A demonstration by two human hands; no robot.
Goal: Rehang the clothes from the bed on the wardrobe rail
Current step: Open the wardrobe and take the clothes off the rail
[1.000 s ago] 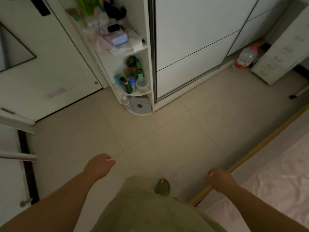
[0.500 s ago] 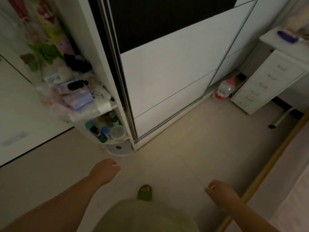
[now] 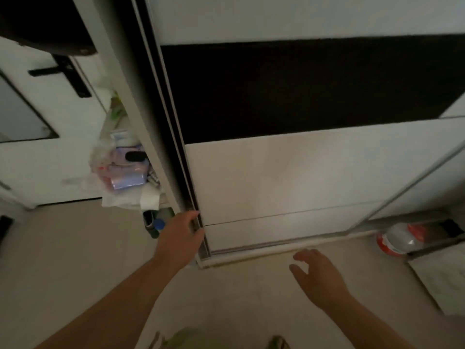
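A tall wardrobe fills the upper view, its sliding door (image 3: 276, 177) white with a black band across the middle, and it stands closed. My left hand (image 3: 182, 236) rests on the door's left edge near the floor, fingers curled around the frame. Lower right, in front of the door's bottom track, my right hand (image 3: 317, 275) hovers with fingers spread, holding nothing. No clothes, hangers, rail or bed are visible.
A corner shelf (image 3: 125, 172) left of the wardrobe holds plastic bags, bottles and toiletries. A white room door with a black handle (image 3: 63, 76) is at far left. A large water bottle (image 3: 400, 239) lies by a white drawer unit (image 3: 437, 278) at right. Beige tiled floor lies below.
The view has swung up and closer to the wardrobe. My left hand has reached forward and taken hold of the sliding door's edge. My right hand has opened and moved toward the door.
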